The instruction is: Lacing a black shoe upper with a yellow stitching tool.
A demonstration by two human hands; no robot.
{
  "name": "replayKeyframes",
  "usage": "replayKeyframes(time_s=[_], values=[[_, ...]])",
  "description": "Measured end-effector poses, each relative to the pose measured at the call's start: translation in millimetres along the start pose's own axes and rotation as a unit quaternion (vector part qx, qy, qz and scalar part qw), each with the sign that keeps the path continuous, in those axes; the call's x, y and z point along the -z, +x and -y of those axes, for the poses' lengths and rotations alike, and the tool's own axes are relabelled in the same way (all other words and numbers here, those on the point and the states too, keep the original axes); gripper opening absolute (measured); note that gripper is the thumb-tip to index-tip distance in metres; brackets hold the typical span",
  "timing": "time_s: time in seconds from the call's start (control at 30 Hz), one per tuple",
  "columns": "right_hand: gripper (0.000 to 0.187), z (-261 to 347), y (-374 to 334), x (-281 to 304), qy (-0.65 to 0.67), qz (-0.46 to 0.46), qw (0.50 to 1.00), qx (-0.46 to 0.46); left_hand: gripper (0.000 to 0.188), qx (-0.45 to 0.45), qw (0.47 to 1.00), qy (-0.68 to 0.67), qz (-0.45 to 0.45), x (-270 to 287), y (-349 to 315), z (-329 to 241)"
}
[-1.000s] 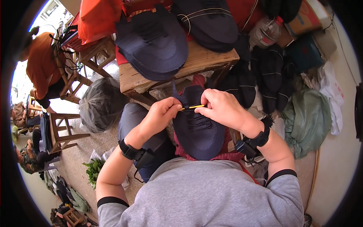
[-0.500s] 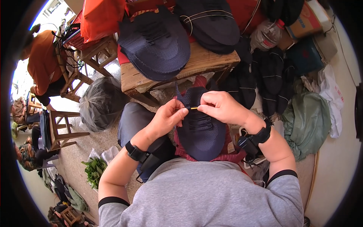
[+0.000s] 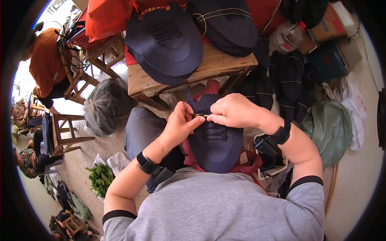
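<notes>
The dark fabric piece point(image 3: 213, 152) lies over red cloth point(image 3: 194, 160) on the person's lap, its rounded end toward the torso and its row of laces crossing the middle. The left hand point(image 3: 181, 121) is positioned at the left edge of the laced section; its grip pinches the dark fabric piece between thumb and curled fingers. The right hand point(image 3: 232, 111) is positioned opposite; its grip pinches the right end of a thin yellow tool point(image 3: 200, 115), which spans the narrow gap between both thumbs. Forward of the lap, a wooden tabletop point(image 3: 229, 61) carries a stack of similar dark pieces point(image 3: 167, 46) and, to its right, a cord-tied bundle point(image 3: 227, 26). A clear bottle point(image 3: 284, 41) with a red cap is located right of the tabletop, above a green bag point(image 3: 329, 130).
</notes>
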State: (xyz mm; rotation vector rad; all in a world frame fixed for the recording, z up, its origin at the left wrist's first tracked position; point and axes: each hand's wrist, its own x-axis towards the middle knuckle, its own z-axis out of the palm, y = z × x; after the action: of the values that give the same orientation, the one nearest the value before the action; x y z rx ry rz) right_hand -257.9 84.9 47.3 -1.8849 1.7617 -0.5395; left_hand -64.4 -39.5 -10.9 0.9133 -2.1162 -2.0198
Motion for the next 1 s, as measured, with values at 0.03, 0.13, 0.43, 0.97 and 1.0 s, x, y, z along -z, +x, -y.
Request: replayKeyframes(time_s=[0.03,0.13,0.43,0.97,1.0], values=[[0.034,-1,-3,-1,-0.005,0.016,1.000,0.000,0.031,0.001,1.000,-0.001,-0.001,0,0,-2],[0.032,-1,-9,1,-0.007,0.042,0.999,0.004,0.035,0.009,1.000,0.005,0.005,-1,-2,-7],[0.030,3,-25,9,-0.021,0.065,0.997,0.025,0.037,-0.024,1.000,0.010,0.014,-7,-4,-9],[0.026,-23,-87,-14,0.415,-0.177,0.827,-0.336,0.022,-0.032,0.989,-0.142,-0.027,3,-15,8],[0.025,-22,-85,-18,0.493,-0.176,0.776,-0.353,0.017,-0.034,0.990,-0.136,-0.019,3,-14,7]])
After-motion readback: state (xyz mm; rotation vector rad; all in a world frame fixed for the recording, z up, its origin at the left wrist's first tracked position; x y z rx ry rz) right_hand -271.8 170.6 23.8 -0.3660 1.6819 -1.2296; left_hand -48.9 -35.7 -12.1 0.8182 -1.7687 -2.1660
